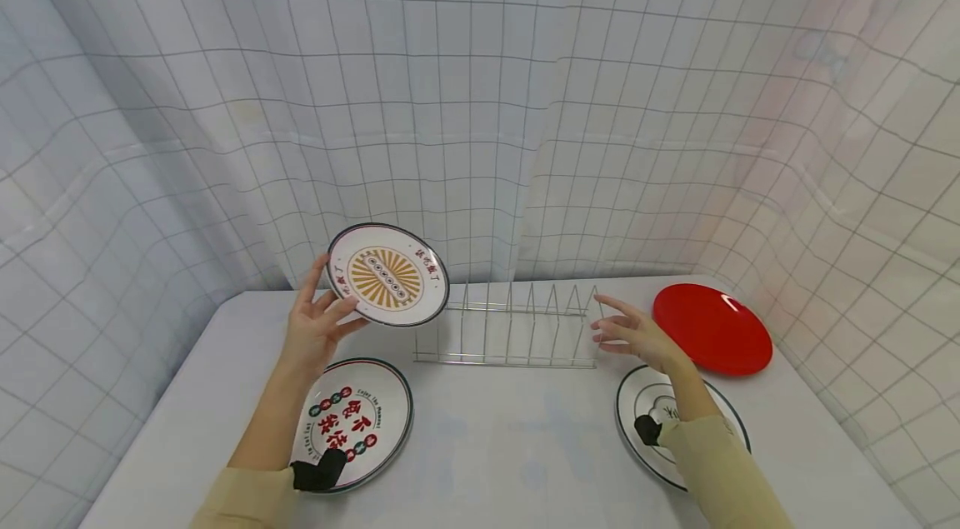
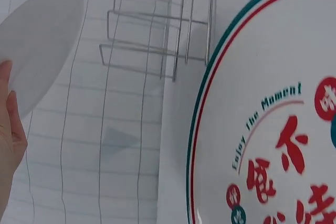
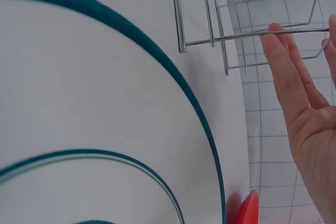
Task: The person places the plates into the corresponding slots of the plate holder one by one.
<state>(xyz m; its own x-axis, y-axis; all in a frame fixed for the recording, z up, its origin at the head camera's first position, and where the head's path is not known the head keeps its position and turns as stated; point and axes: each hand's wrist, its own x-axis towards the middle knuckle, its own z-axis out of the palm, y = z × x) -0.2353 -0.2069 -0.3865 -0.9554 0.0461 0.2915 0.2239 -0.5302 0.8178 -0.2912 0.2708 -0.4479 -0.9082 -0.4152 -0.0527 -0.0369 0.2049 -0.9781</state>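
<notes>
- Above the left part of the table, we see the patterned plate raised and tilted, its decorated face turned toward the head camera.
- At its near left rim we find the left hand, its grip narrow and holding the plate by the edge, with one digit lying over the face.
- We note a white, glossy surface with a dark rim and a thin reddish line just inside; golden rays fill the middle, crossed by a slanting row of small round motifs, with red characters near the edge on two sides. From the left wrist, we see a plain, pale underside.
- Near the plate stands the silver wire rack, its upright loops in a row.
- At the rack's right end we see the right hand, its grip wide, the fingers spread and fairly straight. They seem to touch the end wire, though the overlap makes this hard for us to judge.
- Around these, we count three plates lying on the table: the red-lettered plate below the left hand, the teal-ringed plate partly under the right forearm, and the plain red plate beyond it.
</notes>
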